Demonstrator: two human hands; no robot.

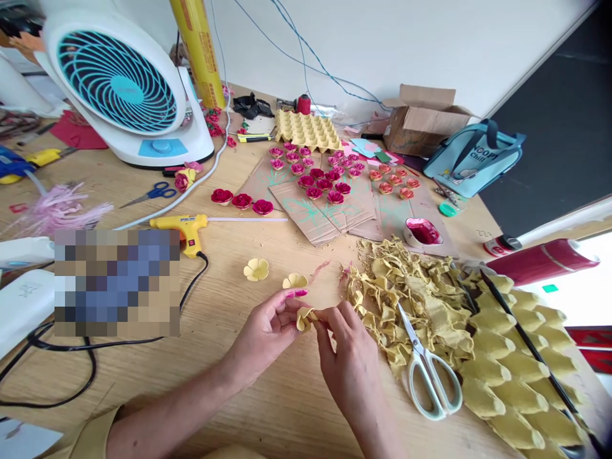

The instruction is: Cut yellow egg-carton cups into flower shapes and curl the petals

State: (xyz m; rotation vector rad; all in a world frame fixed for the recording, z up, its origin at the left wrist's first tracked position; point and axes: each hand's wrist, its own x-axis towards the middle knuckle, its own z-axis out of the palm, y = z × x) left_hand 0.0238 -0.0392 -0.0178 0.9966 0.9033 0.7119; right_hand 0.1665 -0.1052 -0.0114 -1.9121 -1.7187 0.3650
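My left hand (270,328) and my right hand (351,344) meet over the table, both closed on one small yellow egg-carton flower (305,317). Its petals are bent and partly hidden by my fingers. Pink stain shows on a left fingertip. Just beyond my hands lie two more egg-carton flowers, one open with rounded petals (257,269) and one partly covered by my left hand (295,280). White-handled scissors (433,379) lie to the right of my right hand, their blades pointing to the far left against a heap of egg-carton scraps (421,306).
At right lies a yellow egg tray (516,357) with a dark stick across it. Painted flowers (325,182) sit on cardboard, near a cup of red paint (423,233). A yellow glue gun (186,231), its black cord, blue scissors (155,193) and a fan (119,89) stand leftward.
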